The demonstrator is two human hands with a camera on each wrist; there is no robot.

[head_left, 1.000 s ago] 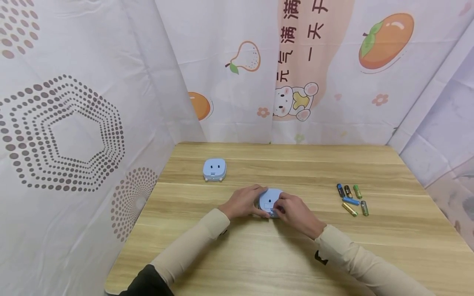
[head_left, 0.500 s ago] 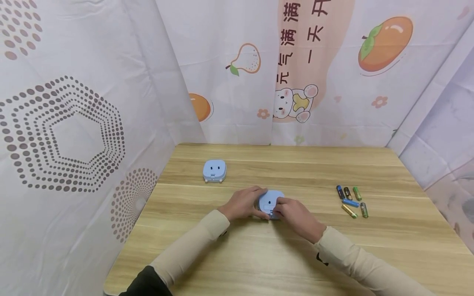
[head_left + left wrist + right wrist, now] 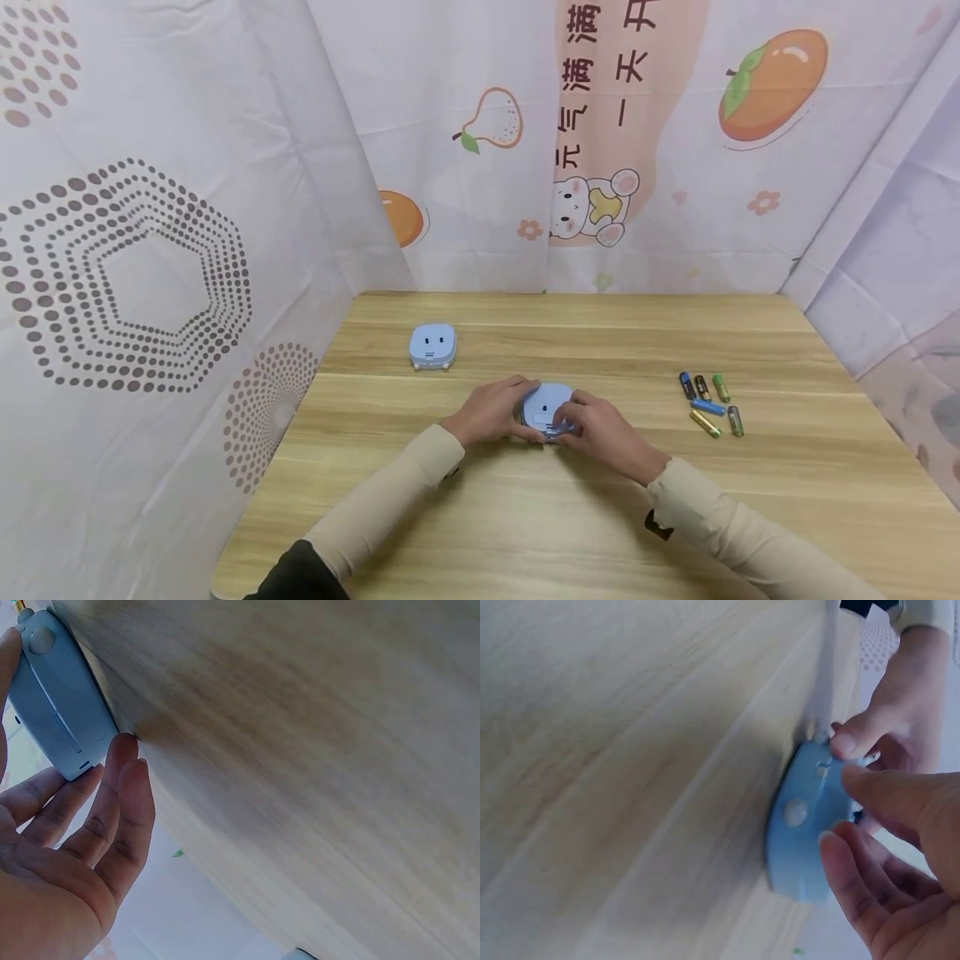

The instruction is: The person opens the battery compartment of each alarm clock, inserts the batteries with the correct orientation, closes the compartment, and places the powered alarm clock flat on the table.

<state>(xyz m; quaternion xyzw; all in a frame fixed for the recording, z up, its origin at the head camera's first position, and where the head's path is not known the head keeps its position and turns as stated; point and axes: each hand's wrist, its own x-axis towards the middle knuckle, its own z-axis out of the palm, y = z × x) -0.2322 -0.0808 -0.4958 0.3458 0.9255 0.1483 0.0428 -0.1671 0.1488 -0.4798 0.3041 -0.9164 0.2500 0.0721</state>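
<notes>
A light blue rounded-square box [image 3: 546, 400] with a dark eye-like mark on top lies flat on the wooden table. My left hand [image 3: 491, 410] grips its left side, thumb at the front edge and fingers around the far side. In the left wrist view the blue box [image 3: 64, 697] shows a side seam and a round foot-like knob. Over the front right part bends my right hand [image 3: 603, 433]. Its thumb is at the front edge of the box [image 3: 802, 840] in the right wrist view, with curled fingertips at the right side. My right fingers hide part of the top.
A second light blue box [image 3: 432, 346] with a face on its lid stands farther back to the left. Several small batteries, among them a blue battery [image 3: 708, 407] and a gold battery [image 3: 705, 424], lie to the right. A printed curtain [image 3: 465, 233] hangs behind the table.
My right fingers have shifted slightly on the front right of the box, the index finger now more bent over its top. My left hand keeps its grip, and the box stays in place.
</notes>
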